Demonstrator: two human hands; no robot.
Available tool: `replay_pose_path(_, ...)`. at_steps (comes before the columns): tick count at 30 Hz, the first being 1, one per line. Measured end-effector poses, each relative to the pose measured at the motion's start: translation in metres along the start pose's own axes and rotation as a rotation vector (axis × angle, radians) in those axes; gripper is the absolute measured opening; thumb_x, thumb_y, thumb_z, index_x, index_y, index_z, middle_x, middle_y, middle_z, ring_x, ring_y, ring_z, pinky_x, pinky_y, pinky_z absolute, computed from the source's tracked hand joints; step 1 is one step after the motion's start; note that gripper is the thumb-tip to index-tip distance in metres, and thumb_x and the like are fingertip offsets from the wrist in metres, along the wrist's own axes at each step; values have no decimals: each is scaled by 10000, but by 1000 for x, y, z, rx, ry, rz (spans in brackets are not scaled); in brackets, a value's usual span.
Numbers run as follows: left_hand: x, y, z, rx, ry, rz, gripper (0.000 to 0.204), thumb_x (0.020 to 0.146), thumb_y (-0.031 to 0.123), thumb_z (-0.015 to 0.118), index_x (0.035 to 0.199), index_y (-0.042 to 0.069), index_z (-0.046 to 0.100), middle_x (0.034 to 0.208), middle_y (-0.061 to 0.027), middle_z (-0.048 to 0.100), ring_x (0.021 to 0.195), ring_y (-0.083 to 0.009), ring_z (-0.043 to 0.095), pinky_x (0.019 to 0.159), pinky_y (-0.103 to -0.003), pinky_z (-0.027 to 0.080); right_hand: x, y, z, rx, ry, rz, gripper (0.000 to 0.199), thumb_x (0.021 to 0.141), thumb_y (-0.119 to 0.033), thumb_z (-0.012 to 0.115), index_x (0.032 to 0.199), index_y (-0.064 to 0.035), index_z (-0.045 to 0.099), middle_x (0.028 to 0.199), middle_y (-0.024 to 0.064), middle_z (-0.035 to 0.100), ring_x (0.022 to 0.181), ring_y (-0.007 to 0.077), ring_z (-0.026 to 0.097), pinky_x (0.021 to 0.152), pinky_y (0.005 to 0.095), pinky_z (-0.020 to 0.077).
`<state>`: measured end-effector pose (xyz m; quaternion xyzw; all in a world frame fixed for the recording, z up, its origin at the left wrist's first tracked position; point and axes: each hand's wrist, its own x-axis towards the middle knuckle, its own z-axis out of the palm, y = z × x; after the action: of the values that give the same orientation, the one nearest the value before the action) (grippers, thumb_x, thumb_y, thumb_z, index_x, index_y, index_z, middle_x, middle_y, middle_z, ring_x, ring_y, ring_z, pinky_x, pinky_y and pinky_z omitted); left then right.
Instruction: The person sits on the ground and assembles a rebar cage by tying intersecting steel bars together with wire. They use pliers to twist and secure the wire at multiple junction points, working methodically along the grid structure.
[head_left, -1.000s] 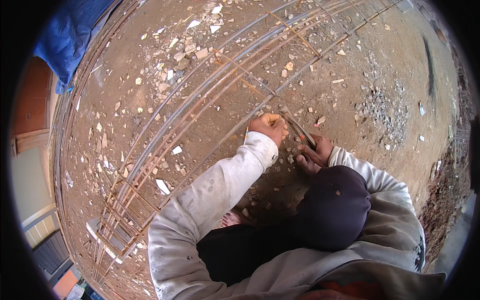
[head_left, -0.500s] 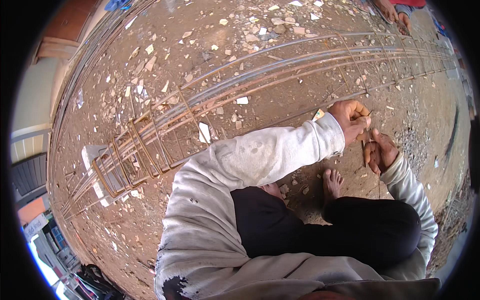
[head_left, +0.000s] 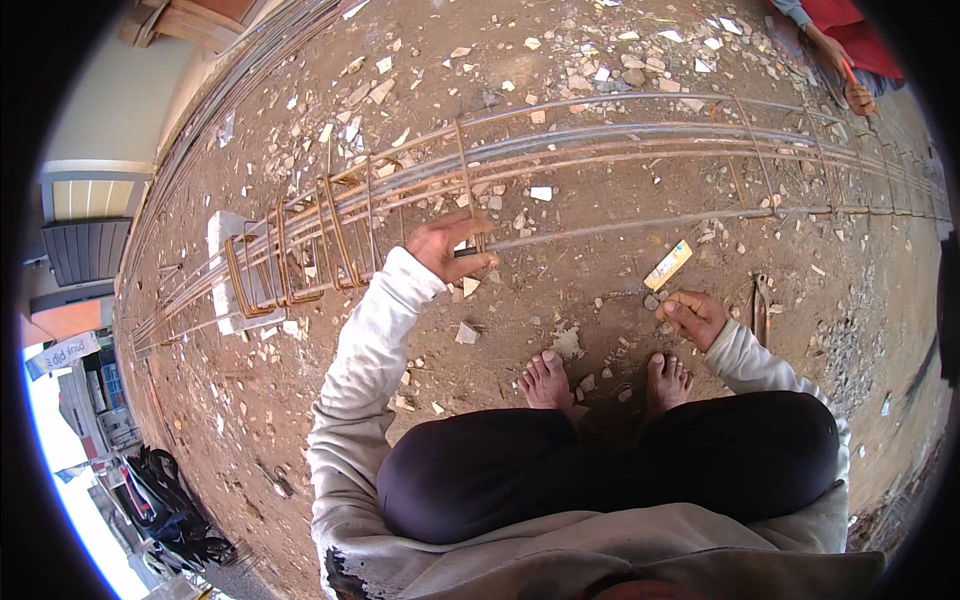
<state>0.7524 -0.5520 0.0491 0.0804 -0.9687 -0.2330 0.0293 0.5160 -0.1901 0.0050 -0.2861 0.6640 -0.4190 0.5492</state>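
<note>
My left hand (head_left: pixel 450 248) reaches to the near side of a long steel rebar cage, its thumb and fingers apart around the lower end of a rusty square stirrup (head_left: pixel 464 180). The near long bar (head_left: pixel 590 229) runs right from there. In front of my right foot, my right hand (head_left: pixel 693 318) is closed in a pinch, palm down; what lies between the fingertips is too small to make out. A pair of pincers (head_left: pixel 762 305) lies on the ground just right of it. Several more stirrups (head_left: pixel 330 225) stand bunched on the bars at the left.
A pale block (head_left: pixel 222 250) sits under the cage's left end. Broken tile pieces (head_left: pixel 541 193) and a yellow-white strip (head_left: pixel 668 265) lie on the dirt. Another person's hand (head_left: pixel 860 98) is near the far right end. My bare feet (head_left: pixel 548 380) are below the cage.
My hands have parted. The left moved left to the stirrup; the right moved left and down, uncovering the pincers. The view has shifted, and the thin wire between my hands no longer shows.
</note>
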Motion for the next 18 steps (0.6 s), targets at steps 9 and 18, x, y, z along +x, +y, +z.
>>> replay_pose_path(9,131,97,72,-112,58,176,589,777,456,725,1186,49,603,1086,-198,653,981,-337,654,805,-399,551,0,47,-1,371,195,37,249,983,-241,502,1113,-54,601,640,0,486,552,82,461,492,236,374)
replay_pose_path(18,149,117,78,-80,-43,104,618,808,403,726,1248,6,550,1032,-203,656,895,-295,672,768,-371,549,52,19,18,1061,378,-89,192,921,-65,536,1111,-56,566,840,69,628,555,117,515,493,265,422)
